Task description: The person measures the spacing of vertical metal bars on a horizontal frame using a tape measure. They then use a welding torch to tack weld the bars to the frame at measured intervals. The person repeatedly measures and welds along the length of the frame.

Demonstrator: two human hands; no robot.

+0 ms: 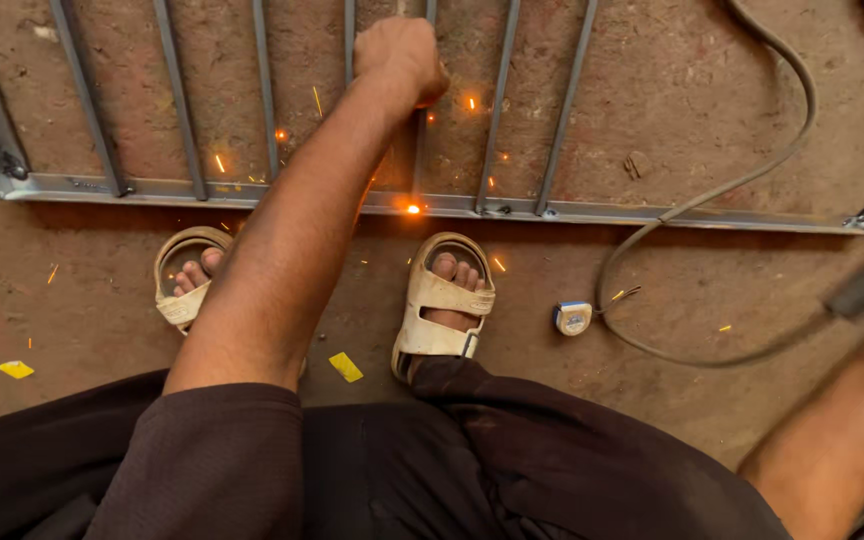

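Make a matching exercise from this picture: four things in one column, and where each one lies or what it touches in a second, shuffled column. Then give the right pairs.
Things
1. left hand
2. tape measure
3. cable
4. yellow scrap

Places
A. on the ground between the two sandalled feet
B. closed around an upright bar of the metal frame
C. on the ground right of the right sandal
D. curving over the frame's bottom rail onto the ground

Pairs: 1-B, 2-C, 3-D, 4-A
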